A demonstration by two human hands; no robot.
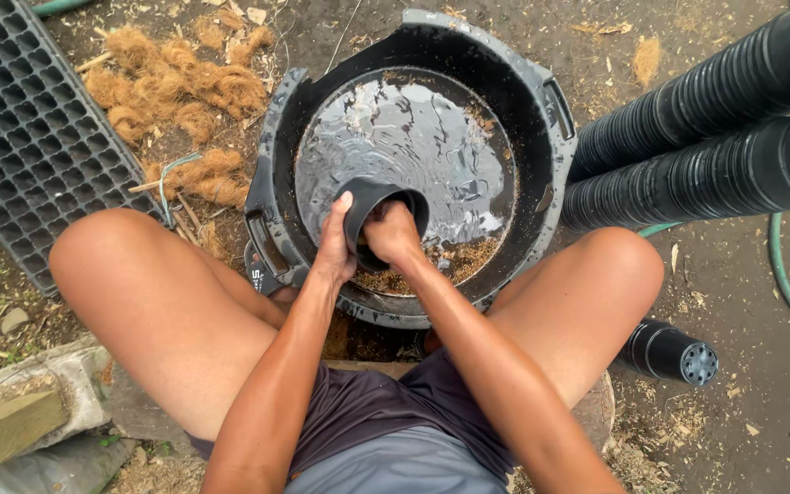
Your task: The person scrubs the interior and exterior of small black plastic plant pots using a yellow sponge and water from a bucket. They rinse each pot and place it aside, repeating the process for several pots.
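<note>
A small black plastic pot (378,203) is tilted over a large black tub (541,197) filled with dark water. My left hand (335,242) grips the pot's outer wall, thumb along its rim. My right hand (389,230) reaches into the pot's mouth, fingers hidden inside. Brown fibrous bits float at the tub's near edge (454,261). I sit with a knee on each side of the tub.
A black seedling tray (25,137) lies at the left beside clumps of brown coconut fibre (185,91). Two long stacks of black pots (706,137) lie at the right. A single pot (674,352) lies by my right knee. A green hose (784,274) curves along the ground.
</note>
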